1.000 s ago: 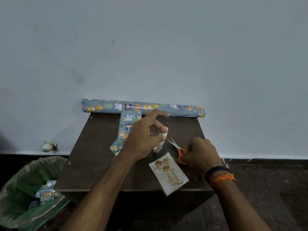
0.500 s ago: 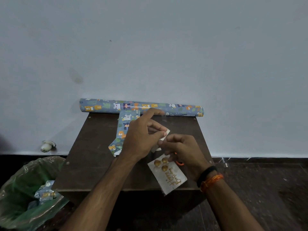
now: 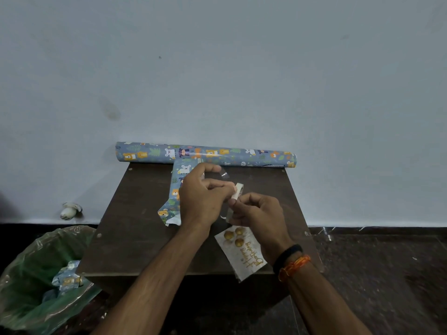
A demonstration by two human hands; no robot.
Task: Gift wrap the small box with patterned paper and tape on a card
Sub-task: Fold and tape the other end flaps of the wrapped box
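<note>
Two hands at frame centre: left hand (image 3: 202, 198) grips one tape roll (image 3: 238, 190); right hand (image 3: 257, 211) pinches its strip. One card (image 3: 242, 252), one paper roll (image 3: 205, 154) on the desk (image 3: 125, 226); one bin (image 3: 36, 281) lower left.

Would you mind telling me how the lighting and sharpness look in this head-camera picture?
Head view: dim and bluish; faint glare on the clear tape the left hand holds; the card and paper roll read sharply; wide-angle bending at the edges.

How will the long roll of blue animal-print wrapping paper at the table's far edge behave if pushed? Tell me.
The long roll of blue animal-print wrapping paper is a cylinder lying on its side, so it probably rolls easily. It lies against the wall, which likely stops it going backward. Both ends overhang the brown table, so an end push could swing it.
</note>
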